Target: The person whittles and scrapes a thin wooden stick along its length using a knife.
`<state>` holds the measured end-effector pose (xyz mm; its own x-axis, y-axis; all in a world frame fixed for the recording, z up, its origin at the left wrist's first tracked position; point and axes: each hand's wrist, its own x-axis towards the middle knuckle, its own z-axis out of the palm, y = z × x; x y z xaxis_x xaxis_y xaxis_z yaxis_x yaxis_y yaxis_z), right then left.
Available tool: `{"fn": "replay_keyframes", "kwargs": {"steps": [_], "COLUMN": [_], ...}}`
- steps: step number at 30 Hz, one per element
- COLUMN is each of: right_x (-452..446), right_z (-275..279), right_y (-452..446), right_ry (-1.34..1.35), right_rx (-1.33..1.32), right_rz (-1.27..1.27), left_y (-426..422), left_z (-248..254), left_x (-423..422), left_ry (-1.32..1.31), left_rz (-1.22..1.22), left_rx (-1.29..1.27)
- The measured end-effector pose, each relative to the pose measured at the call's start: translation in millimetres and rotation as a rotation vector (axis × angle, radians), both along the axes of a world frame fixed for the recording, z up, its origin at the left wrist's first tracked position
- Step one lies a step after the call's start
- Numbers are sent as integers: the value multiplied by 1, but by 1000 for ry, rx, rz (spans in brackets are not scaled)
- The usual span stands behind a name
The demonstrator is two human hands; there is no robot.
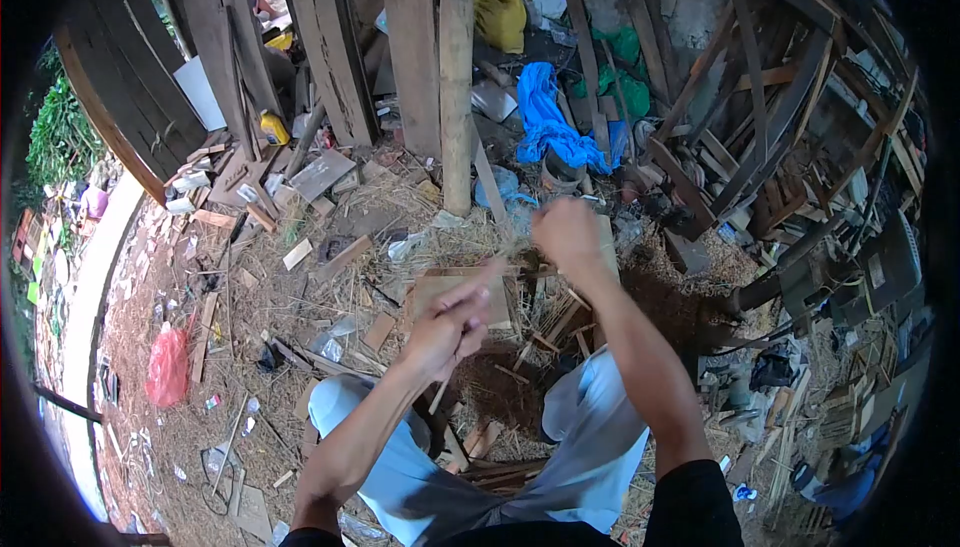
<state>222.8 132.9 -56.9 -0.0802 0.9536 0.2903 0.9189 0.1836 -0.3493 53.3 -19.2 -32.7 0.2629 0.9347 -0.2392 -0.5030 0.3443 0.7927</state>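
Observation:
My left hand (pixel 447 335) is over the work spot between my knees, index finger stretched toward the right and the other fingers loosely bent. Its fingertips are blurred, and I make out nothing held in it. Higher and to the right, my right hand (pixel 566 234) is closed in a fist with its back toward me. Whatever it may grip is hidden. Below the hands lies a flat square wooden board (pixel 462 297) amid straw. A thin wooden stick (pixel 439 396) shows just under my left hand. The hands are apart from each other.
A wooden post (pixel 457 87) stands ahead. Behind it are leaning planks (pixel 330 47), a blue plastic sheet (pixel 548 117) and a yellow sack (pixel 498 12). Timber is piled at right (pixel 745 137). A red plastic bag (pixel 167 367) and a yellow bottle (pixel 273 128) lie left among wood scraps.

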Motion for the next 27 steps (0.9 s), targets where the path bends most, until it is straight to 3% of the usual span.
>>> {"fn": "replay_keyframes", "kwargs": {"steps": [2, 6, 8, 9, 11, 14, 16, 18, 21, 24, 27], "right_x": [32, 40, 19, 9, -7, -8, -6, 3, 33, 34, 13], "right_z": [1, 2, 16, 19, 19, 15, 25, 23, 8, 9, 26], "right_y": [18, 2, -22, -31, -44, -33, -27, -13, 13, -2, -32], "right_ry": [-30, 23, 167, 169, -7, 0, 20, 88, 57, 101, 134], "right_rx": [3, 77, 7, 7, 49, 159, 91, 69, 111, 85, 48], "right_rz": [-173, -191, 59, 57, 360, 303, 272, -6, -190, -142, 98], "left_y": [-14, 4, 8, 9, 8, 3, 5, 3, -6, 3, 9], "left_z": [9, 4, 4, 3, 2, 9, 16, 16, 17, 10, 5], "left_x": [8, 1, 2, 4, 7, 7, 1, -3, 0, -2, 1], "left_ry": [106, -11, -33, -45, -53, -32, -47, -78, -50, -75, -37], "left_rz": [-131, -37, -42, -22, 1, -18, -40, -63, -144, -87, -1], "left_rx": [26, 3, -8, -26, -55, -65, 11, 29, -4, 16, -14]}}
